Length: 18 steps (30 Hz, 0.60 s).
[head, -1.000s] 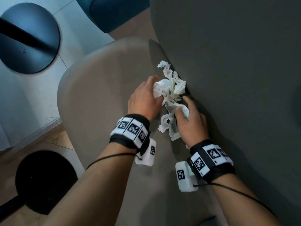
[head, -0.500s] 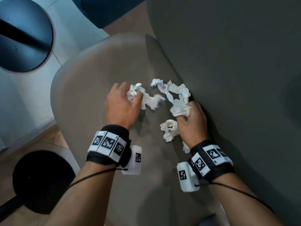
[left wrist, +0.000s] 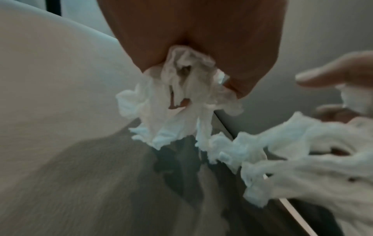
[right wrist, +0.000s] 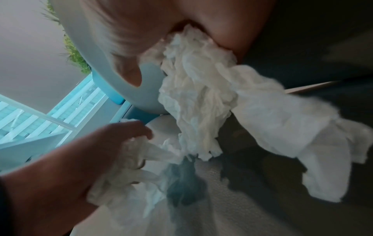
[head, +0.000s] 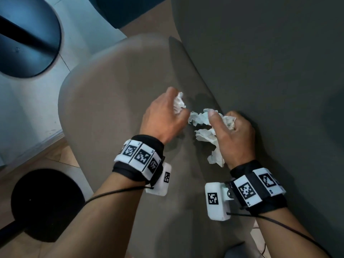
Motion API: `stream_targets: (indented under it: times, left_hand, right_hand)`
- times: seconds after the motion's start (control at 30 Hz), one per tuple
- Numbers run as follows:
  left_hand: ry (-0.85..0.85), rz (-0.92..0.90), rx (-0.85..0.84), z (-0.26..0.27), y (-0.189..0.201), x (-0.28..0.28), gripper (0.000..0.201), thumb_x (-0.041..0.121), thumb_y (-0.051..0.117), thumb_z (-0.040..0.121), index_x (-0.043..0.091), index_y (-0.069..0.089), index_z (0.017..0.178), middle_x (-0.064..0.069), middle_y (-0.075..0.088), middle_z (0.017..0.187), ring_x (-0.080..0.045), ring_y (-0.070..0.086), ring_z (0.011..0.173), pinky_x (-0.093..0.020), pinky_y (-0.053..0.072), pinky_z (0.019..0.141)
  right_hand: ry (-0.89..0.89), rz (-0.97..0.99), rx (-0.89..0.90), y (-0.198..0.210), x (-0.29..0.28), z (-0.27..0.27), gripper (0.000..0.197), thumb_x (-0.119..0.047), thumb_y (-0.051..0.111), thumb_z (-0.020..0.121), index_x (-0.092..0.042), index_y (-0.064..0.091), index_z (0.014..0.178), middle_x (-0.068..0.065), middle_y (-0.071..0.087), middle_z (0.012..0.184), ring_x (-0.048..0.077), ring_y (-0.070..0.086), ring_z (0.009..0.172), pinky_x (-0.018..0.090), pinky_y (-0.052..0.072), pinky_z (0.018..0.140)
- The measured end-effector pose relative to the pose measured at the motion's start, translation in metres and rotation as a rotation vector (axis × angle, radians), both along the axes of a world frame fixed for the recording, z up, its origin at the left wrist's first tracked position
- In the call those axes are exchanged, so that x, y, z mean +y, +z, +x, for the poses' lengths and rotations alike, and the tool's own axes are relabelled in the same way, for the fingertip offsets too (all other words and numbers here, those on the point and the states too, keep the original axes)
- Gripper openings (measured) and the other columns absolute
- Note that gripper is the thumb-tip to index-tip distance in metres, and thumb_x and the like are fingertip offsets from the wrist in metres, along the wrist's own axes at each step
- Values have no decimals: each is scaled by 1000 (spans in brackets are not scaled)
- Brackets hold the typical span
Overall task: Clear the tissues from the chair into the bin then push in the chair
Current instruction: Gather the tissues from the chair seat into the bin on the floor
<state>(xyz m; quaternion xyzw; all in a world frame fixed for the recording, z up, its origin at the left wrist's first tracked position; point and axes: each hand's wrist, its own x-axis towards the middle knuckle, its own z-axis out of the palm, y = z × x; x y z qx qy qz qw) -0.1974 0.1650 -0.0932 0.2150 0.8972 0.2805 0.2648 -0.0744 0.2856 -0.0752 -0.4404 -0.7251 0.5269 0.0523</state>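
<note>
Crumpled white tissues are gathered in both hands above the beige chair seat (head: 111,101). My left hand (head: 167,116) grips one wad of tissue (head: 179,104), which hangs from its fist in the left wrist view (left wrist: 181,102). My right hand (head: 234,135) grips a larger bunch of tissues (head: 206,135) that trails below its palm (right wrist: 201,89). The two hands are close together, next to the chair's dark backrest (head: 260,71). No bin that I can identify is in view.
A round black table base (head: 28,38) sits on the floor at the upper left, another black round base (head: 44,203) at the lower left. A blue seat (head: 130,10) shows at the top. Wooden floor runs along the left.
My hands have come back together after pulling the tissues apart. The right hand has gathered the loose tissue off the seat into its grip, and both hands have lifted slightly.
</note>
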Motion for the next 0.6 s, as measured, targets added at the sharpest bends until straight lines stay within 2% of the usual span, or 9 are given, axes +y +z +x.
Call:
stream_targets:
  times: [0.03, 0.1, 0.2, 0.3, 0.4, 0.5, 0.53, 0.6]
  left_hand:
    - [-53, -43, -5, 2, -4, 5, 25, 37, 54, 88, 24, 46, 107, 7, 59, 89, -18, 58, 76, -34, 49, 65]
    - [-166, -113, -29, 8, -12, 14, 31, 35, 57, 90, 27, 44, 117, 7, 59, 91, -19, 59, 79, -32, 46, 67]
    - [-312, -158, -66, 15, -24, 26, 44, 34, 56, 90, 39, 39, 130, 2, 68, 100, -24, 64, 82, -34, 47, 69]
    - [-411, -192, -45, 19, -32, 34, 50, 32, 55, 90, 46, 39, 136, 0, 69, 106, -27, 66, 89, -35, 49, 71]
    - [-440, -203, 51, 20, -37, 37, 36, 36, 54, 91, 40, 53, 127, 0, 68, 112, -28, 65, 97, -32, 42, 69]
    - [-416, -159, 66, 22, -36, 33, 36, 34, 55, 89, 30, 58, 125, 1, 65, 118, -30, 62, 102, -33, 41, 72]
    - [-395, -130, 58, 22, -34, 31, 37, 32, 55, 89, 27, 57, 126, 0, 65, 118, -30, 62, 101, -34, 42, 73]
    - [-369, -77, 32, 21, -31, 30, 38, 30, 55, 89, 22, 54, 126, -3, 66, 113, -30, 63, 96, -34, 44, 71]
  right_hand:
    - [-13, 19, -12, 0, 1, 2, 47, -41, 66, 87, -20, 41, 54, -12, 46, 47, 5, 40, 44, 18, 35, 46]
    - [-35, 75, -40, -2, 2, 6, 50, -32, 66, 87, -18, 35, 51, -9, 40, 43, 8, 34, 43, 25, 34, 47]
    - [-83, 95, -65, -7, 3, 15, 35, -8, 61, 75, -17, 34, 54, -7, 38, 49, 12, 33, 47, 29, 35, 49]
    - [-66, 109, -42, -9, -2, 23, 29, -5, 55, 71, -21, 35, 57, -7, 39, 55, 11, 35, 50, 27, 35, 51]
    - [-4, 146, -5, -10, -8, 28, 32, -2, 48, 71, -29, 35, 60, -8, 43, 63, 6, 41, 56, 16, 34, 56]
    - [12, 169, 24, -8, -11, 29, 31, 0, 45, 70, -31, 43, 64, 2, 58, 77, 9, 53, 68, 5, 37, 65]
    - [13, 177, 39, -7, -11, 30, 36, 1, 45, 71, -34, 43, 63, 5, 60, 81, 11, 56, 71, 5, 38, 68]
    - [20, 191, 54, -8, -11, 32, 40, 1, 45, 71, -38, 42, 64, 8, 62, 85, 18, 61, 77, 14, 45, 73]
